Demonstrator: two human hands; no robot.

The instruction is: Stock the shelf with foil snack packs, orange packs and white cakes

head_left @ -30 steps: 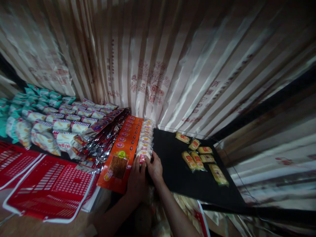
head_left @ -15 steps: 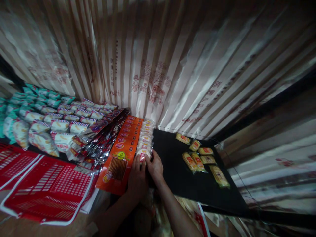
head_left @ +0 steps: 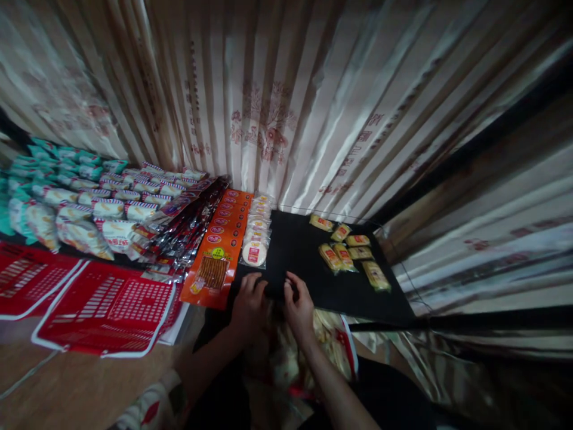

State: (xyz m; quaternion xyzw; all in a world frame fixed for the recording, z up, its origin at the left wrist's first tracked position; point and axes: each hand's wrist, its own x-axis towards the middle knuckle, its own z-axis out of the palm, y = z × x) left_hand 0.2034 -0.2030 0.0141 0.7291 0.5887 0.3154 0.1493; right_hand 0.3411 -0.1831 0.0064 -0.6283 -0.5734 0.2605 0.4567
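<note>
My left hand (head_left: 249,303) hovers at the front edge of the black tabletop (head_left: 295,254), fingers loosely bent and holding nothing visible. Just to its right, across a small gap, is my right hand (head_left: 299,306), also empty with thumb and fingers apart. Beyond my left hand runs a row of overlapping clear packets of round white crackers (head_left: 254,254), the nearest one lying flat with its red label up. Left of that row lies a column of overlapping orange snack packets (head_left: 213,272), the front one showing brown sticks through a window.
Several yellow-wrapped snacks (head_left: 331,257) lie on the table's right side. Silver-and-red packets (head_left: 190,230), white bags (head_left: 107,209) and teal bags (head_left: 27,197) crowd the left. Red baskets (head_left: 111,310) stand in front; more wrapped snacks (head_left: 329,340) sit below my hands. A printed curtain (head_left: 268,119) hangs behind.
Both hands have come off the front cracker packet and drawn back toward me, moving apart. That packet now lies uncovered at the row's front. The view has shifted slightly.
</note>
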